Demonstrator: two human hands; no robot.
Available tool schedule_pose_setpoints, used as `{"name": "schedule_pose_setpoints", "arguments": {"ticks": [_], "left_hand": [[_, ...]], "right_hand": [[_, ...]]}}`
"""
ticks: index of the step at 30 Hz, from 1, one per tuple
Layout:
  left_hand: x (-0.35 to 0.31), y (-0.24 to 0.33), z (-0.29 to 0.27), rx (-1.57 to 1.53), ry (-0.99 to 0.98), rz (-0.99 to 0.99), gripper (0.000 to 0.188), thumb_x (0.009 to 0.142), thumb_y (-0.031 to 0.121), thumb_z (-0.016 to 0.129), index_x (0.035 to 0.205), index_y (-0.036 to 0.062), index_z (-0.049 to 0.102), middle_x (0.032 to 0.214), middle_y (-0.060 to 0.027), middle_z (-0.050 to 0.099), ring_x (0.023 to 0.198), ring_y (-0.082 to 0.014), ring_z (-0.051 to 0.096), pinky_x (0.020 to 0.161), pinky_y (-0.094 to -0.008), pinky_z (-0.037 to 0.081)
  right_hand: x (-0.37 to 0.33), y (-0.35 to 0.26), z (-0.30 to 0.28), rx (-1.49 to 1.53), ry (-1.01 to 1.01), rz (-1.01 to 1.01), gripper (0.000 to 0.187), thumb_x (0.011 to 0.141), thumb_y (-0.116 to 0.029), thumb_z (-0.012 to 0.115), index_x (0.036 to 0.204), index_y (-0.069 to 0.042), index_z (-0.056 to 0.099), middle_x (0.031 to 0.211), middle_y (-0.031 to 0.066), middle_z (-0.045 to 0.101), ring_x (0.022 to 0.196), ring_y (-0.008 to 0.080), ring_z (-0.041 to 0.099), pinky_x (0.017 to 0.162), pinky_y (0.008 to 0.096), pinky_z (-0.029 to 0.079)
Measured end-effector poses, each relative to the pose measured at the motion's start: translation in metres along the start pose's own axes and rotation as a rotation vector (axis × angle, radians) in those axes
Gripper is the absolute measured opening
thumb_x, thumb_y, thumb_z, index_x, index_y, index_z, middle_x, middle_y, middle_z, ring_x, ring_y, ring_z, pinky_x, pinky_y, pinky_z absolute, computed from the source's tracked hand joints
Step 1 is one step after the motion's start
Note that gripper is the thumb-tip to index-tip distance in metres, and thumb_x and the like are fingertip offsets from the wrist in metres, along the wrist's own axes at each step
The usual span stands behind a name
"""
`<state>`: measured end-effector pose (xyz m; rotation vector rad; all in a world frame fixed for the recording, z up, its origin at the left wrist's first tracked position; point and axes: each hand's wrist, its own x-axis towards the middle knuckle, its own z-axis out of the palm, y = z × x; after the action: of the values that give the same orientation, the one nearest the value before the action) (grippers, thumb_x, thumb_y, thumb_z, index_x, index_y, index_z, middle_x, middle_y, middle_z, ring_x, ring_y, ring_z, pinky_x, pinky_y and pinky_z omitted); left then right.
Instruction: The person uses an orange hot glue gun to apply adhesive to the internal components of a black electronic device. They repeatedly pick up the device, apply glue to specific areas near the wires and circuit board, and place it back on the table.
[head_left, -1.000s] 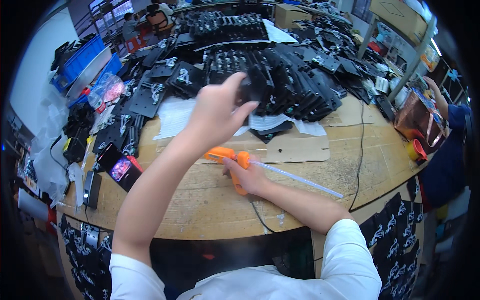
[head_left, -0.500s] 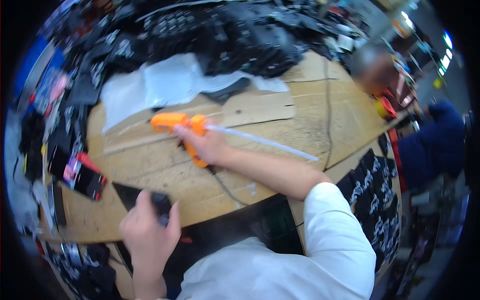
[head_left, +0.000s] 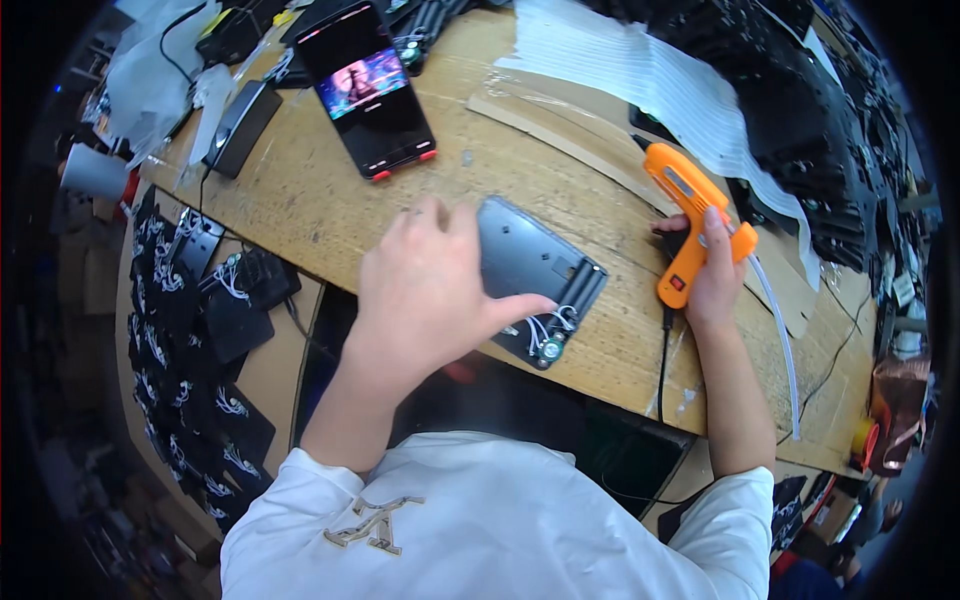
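I see left hand (head_left: 425, 290) spread flat, steadying dark panel (head_left: 535, 275) on table (head_left: 330, 210) | right hand (head_left: 712, 275) wrapped round orange glue gun (head_left: 690, 215), nozzle pointing far-left, ready.

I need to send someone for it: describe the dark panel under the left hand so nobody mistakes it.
On the round wooden workbench, near its front edge, lies a flat dark grey rectangular plastic panel under the left hand. Unlike the phone standing behind it, it has white wires and a small round part at its near corner.

Bright, even overhead light falls on the pale wooden worktable (head_left: 330, 215), shadows soft, while fisheye bending and darkness swallow the rim from seven to eleven o'clock.
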<state>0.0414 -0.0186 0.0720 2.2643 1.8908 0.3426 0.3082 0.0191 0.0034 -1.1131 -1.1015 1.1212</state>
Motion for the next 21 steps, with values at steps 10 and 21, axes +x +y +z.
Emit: {"name": "schedule_pose_setpoints", "arguments": {"ticks": [10,21], "left_hand": [[0.023,-0.005,0.001,-0.058,-0.238,-0.075,0.079,0.047,0.051,0.086,0.095,-0.0022,0.053,0.077,-0.0188,0.064,0.077,-0.0335,0.066,0.071,-0.0414,0.052],[0.004,-0.023,0.036,-1.373,0.256,0.001,0.021,0.081,0.0,0.068,0.1,-0.0049,0.06,0.091,-0.0086,0.068,0.081,-0.0106,0.063,0.072,-0.0262,0.051]], "right_hand": [[0.0,0.002,-0.004,-0.024,0.016,-0.006,0.038,0.096,-0.027,0.047,0.113,0.006,0.057,0.085,0.0136,0.064,0.084,0.0225,0.063,0.082,0.0352,0.047],[-0.006,0.002,-0.007,0.045,-0.027,-0.035,0.04,0.096,-0.029,0.042,0.102,0.006,0.059,0.087,0.0166,0.064,0.087,0.0268,0.062,0.086,0.0401,0.046]]}}
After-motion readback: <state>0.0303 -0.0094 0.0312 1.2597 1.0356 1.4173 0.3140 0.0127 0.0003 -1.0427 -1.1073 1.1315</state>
